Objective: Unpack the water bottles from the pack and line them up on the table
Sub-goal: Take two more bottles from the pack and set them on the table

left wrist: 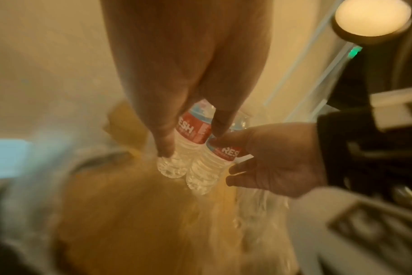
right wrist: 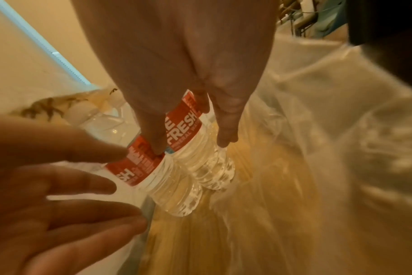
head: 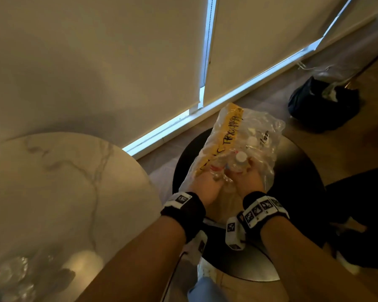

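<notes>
The torn clear plastic pack [head: 255, 131], with a yellow band and black marker writing, lies on a black round seat [head: 297, 171]. Both my hands are inside its opening. My left hand [head: 205, 184] grips one water bottle [left wrist: 191, 134] with a red label between thumb and fingers. Beside it, my right hand [head: 247, 182] grips a second red-labelled bottle [right wrist: 183, 134], whose white cap [head: 241, 157] shows in the head view. The two bottles touch side by side. More white caps show through the wrap further in.
A round marble table [head: 63, 182] stands to the left of the seat, with blurred clear bottles [head: 15, 277] at its near edge. A black bag [head: 323, 105] sits on the floor at the back right. Window blinds run behind.
</notes>
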{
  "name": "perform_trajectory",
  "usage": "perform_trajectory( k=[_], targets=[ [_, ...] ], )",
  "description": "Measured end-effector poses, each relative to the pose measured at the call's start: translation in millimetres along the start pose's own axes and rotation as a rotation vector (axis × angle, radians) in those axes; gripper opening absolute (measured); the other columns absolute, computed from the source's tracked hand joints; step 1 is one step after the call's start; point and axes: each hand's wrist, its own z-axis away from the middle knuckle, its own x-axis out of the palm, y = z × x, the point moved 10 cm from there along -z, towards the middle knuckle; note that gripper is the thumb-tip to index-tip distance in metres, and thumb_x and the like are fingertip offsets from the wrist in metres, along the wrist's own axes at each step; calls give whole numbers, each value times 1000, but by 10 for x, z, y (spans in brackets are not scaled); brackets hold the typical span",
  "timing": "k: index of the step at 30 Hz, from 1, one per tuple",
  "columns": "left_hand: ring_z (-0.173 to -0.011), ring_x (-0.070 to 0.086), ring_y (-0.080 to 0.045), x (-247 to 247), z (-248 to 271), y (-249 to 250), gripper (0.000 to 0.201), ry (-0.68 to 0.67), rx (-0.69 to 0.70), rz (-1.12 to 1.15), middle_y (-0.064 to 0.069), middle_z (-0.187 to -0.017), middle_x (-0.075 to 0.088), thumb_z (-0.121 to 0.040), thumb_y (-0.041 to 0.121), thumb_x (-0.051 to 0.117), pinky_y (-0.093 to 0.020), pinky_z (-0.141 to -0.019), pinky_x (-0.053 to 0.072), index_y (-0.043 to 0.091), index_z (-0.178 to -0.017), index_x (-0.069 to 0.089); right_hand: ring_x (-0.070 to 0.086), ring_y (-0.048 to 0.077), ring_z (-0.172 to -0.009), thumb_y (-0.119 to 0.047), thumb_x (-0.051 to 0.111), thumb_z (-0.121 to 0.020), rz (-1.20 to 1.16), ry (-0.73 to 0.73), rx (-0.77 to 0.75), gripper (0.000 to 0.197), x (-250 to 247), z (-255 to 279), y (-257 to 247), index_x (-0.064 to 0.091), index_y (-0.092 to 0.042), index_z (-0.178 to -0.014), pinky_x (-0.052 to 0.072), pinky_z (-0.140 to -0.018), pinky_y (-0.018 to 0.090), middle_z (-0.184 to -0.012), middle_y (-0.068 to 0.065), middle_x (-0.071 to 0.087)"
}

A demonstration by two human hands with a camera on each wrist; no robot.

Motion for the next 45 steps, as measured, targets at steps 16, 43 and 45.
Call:
perform_trajectory(
  k=[16,43,45],
  targets=[
    [-115,58,-9,-518,840,-16,71,68,95,230,7,-130,61,-78,31,81,-28,-96,51,29,-137,42,62,30,-110,-28,76,-78,-77,-68,-160,56,-234,988,-327,46,-20,-124,48,-83,34,-118,6,65],
    [-104,67,-18,-2295,4854,-3382,60,635,-386,369,3,-117,71,-75,37,85,-34,-87,54,22,-127,59,65,26,-102,-45,79,-65,51,-618,-438,65,2866,4547,-1858,48,-23,-118,55,-84,44,-117,4,64],
    [-102,68,-24,-2168,4846,-3451,52,524,-490,262,-2,-113,72,-77,41,82,-37,-88,55,17,-119,63,61,25,-111,-41,81,-67,142,-680,-441,78,2845,4518,-1790,43,-24,-132,52,-90,38,-126,1,58]
  ],
)
